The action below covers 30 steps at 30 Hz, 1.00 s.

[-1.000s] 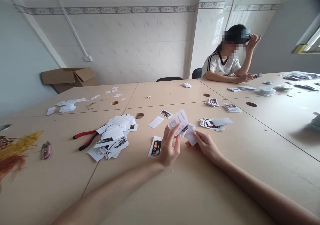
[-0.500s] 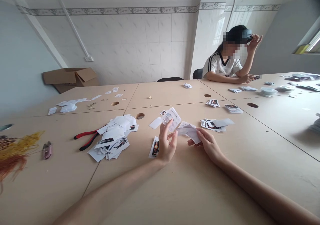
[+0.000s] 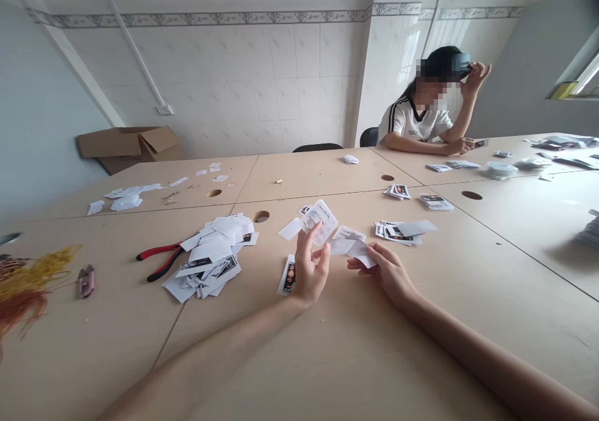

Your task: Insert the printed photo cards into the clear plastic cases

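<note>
Right fingers [image 3: 382, 256] at edge of slip [image 3: 360, 251]

Soft daylight enters from the window [image 3: 590, 77] at right, with glare on the tiled pillar [image 3: 392, 59]. Edges show wide-angle stretching; yellow threads [image 3: 49, 266] at left are blurred, possibly out of focus.

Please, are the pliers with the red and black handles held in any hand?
No, the pliers lie on the table, partly hidden by the pile of cards, and no hand touches them.

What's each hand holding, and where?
Left hand: rounded-corner sheet, by its lower part; exact grip unclear. Right hand: white papers, by their right edge.
</note>
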Each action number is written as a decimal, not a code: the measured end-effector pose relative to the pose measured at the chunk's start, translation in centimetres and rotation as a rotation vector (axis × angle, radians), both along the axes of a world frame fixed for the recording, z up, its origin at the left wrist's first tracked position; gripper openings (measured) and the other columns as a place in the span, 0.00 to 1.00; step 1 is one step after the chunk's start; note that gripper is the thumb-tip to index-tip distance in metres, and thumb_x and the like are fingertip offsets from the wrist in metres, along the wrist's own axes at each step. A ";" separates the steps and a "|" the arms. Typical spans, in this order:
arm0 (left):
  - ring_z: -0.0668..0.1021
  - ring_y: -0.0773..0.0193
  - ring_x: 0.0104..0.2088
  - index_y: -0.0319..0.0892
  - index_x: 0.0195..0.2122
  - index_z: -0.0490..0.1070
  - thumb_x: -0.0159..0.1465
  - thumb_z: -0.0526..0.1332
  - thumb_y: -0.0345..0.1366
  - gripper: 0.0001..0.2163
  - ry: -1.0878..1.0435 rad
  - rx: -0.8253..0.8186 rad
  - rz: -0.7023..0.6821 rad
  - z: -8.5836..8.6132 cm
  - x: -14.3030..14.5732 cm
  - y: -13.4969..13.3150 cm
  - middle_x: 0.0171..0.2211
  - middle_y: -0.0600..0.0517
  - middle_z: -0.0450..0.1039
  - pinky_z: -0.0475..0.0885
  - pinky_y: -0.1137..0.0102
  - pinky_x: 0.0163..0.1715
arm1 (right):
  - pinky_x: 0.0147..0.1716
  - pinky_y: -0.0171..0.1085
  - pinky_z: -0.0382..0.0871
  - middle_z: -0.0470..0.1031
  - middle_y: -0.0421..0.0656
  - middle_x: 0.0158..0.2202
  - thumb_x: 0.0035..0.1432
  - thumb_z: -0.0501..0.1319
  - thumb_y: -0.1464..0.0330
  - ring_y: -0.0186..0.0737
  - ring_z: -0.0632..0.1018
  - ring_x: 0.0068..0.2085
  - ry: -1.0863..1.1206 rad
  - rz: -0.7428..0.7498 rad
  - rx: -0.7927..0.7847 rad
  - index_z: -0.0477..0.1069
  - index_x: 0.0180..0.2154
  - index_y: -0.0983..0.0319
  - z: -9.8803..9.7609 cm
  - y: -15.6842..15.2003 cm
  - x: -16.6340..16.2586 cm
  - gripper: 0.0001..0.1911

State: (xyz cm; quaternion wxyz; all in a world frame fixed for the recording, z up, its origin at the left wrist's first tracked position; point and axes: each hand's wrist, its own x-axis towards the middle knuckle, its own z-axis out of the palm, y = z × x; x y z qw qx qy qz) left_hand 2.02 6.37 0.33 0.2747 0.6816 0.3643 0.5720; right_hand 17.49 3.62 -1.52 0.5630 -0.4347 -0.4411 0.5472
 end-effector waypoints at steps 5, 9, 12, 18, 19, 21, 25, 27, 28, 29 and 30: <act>0.63 0.59 0.53 0.47 0.50 0.57 0.59 0.52 0.31 0.17 0.002 0.033 0.018 -0.3 -0.1 0.2 0.51 0.46 0.57 0.72 0.69 0.40 | 0.26 0.32 0.62 0.70 0.41 0.26 0.50 0.55 0.58 0.35 0.71 0.27 -0.183 0.153 0.020 0.65 0.31 0.63 0.7 -0.1 0.1 0.14; 0.63 0.58 0.52 0.47 0.50 0.57 0.59 0.53 0.32 0.17 0.004 0.041 0.020 -0.4 -0.1 0.1 0.50 0.46 0.58 0.73 0.68 0.38 | 0.24 0.31 0.59 0.67 0.40 0.25 0.47 0.59 0.61 0.33 0.67 0.26 -0.310 0.337 0.080 0.67 0.29 0.64 1.3 -0.3 0.0 0.12; 0.64 0.58 0.51 0.47 0.50 0.57 0.59 0.53 0.32 0.18 0.009 0.036 -0.024 -0.3 0.0 0.0 0.50 0.46 0.57 0.74 0.69 0.37 | 0.23 0.31 0.58 0.67 0.40 0.26 0.46 0.60 0.61 0.32 0.66 0.25 -0.306 0.371 0.067 0.68 0.32 0.65 1.6 -0.5 0.0 0.13; 0.65 0.59 0.50 0.47 0.51 0.57 0.59 0.52 0.31 0.18 0.029 0.068 -0.087 -0.4 0.0 -0.2 0.48 0.47 0.59 0.74 0.68 0.39 | 0.19 0.30 0.53 0.62 0.38 0.20 0.51 0.53 0.55 0.30 0.62 0.21 -0.297 0.246 -0.049 0.68 0.27 0.65 1.5 -0.6 0.2 0.19; 0.65 0.59 0.50 0.47 0.51 0.57 0.59 0.52 0.31 0.18 0.033 0.069 -0.082 -0.4 0.0 -0.2 0.48 0.47 0.59 0.73 0.68 0.39 | 0.18 0.30 0.53 0.60 0.38 0.18 0.50 0.54 0.54 0.29 0.61 0.20 -0.291 0.262 -0.048 0.68 0.26 0.66 1.4 -0.6 0.3 0.20; 0.64 0.59 0.51 0.48 0.50 0.57 0.59 0.51 0.31 0.17 0.040 0.059 -0.062 -0.3 -0.1 -0.2 0.48 0.47 0.59 0.73 0.68 0.40 | 0.17 0.30 0.51 0.58 0.37 0.17 0.49 0.54 0.53 0.28 0.59 0.19 -0.275 0.270 -0.052 0.67 0.25 0.66 1.2 -0.5 0.3 0.20; 0.64 0.58 0.52 0.48 0.51 0.57 0.59 0.51 0.30 0.18 0.038 0.023 -0.028 -0.2 -0.1 -0.2 0.49 0.47 0.59 0.72 0.67 0.40 | 0.17 0.30 0.49 0.56 0.36 0.17 0.49 0.53 0.52 0.28 0.58 0.19 -0.247 0.235 -0.007 0.65 0.24 0.65 0.9 -0.4 0.2 0.21; 0.63 0.58 0.52 0.48 0.51 0.57 0.59 0.51 0.29 0.18 0.031 0.016 -0.026 -0.1 -0.1 -0.2 0.50 0.47 0.59 0.72 0.67 0.40 | 0.17 0.30 0.49 0.57 0.36 0.17 0.49 0.53 0.52 0.28 0.58 0.19 -0.241 0.207 0.019 0.65 0.24 0.65 0.8 -0.3 0.2 0.21; 0.63 0.58 0.52 0.49 0.50 0.57 0.58 0.51 0.29 0.18 0.028 0.014 -0.028 -0.1 -0.1 -0.2 0.50 0.47 0.59 0.72 0.67 0.41 | 0.18 0.30 0.48 0.57 0.36 0.17 0.49 0.53 0.52 0.28 0.58 0.19 -0.237 0.195 0.022 0.65 0.24 0.65 0.7 -0.3 0.1 0.21; 0.63 0.58 0.52 0.49 0.50 0.57 0.58 0.51 0.29 0.18 0.025 0.014 -0.029 -0.1 -0.1 -0.2 0.50 0.47 0.59 0.72 0.66 0.41 | 0.18 0.30 0.49 0.58 0.36 0.17 0.49 0.53 0.52 0.28 0.58 0.19 -0.233 0.184 0.021 0.65 0.24 0.65 0.7 -0.3 0.1 0.21; 0.63 0.58 0.52 0.49 0.50 0.57 0.58 0.51 0.29 0.18 0.024 0.013 -0.031 0.0 -0.1 -0.2 0.50 0.48 0.58 0.72 0.66 0.41 | 0.18 0.30 0.49 0.59 0.36 0.18 0.49 0.53 0.52 0.29 0.59 0.20 -0.229 0.173 0.019 0.66 0.24 0.65 0.6 -0.2 0.1 0.21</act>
